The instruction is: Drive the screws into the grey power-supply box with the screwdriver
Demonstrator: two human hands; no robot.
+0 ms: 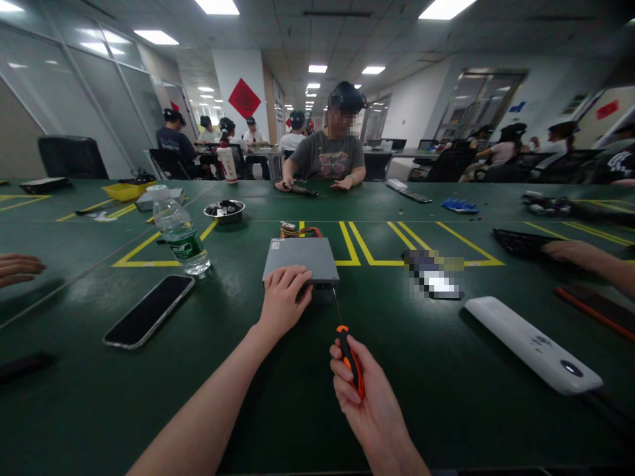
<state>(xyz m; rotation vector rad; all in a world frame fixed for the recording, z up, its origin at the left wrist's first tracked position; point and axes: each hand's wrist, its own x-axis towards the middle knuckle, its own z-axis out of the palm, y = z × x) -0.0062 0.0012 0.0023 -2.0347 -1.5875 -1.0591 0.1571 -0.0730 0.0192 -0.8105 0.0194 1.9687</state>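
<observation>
A grey metal computer power supply point(317, 254) lies on the green table in front of me, its bundle of coloured cables point(310, 231) at the far side. My left hand point(284, 297) holds it at the near left, fingers bent over the top and thumb by the front edge. In my right hand point(364, 380) is a screwdriver point(351, 360) with an orange and black handle, my fingers wrapped round it. Its thin shaft points away from me, and the tip is at the near right corner of the power supply. Whether the tip sits in a screw I cannot tell.
Left of me stand a water bottle point(181, 231) and a dark phone point(149, 312). A metal bowl point(224, 211) holds small parts. On the right lie a partly blurred phone point(436, 277) and a long white device point(530, 344). Co-workers' hands reach in from both sides; another person sits opposite.
</observation>
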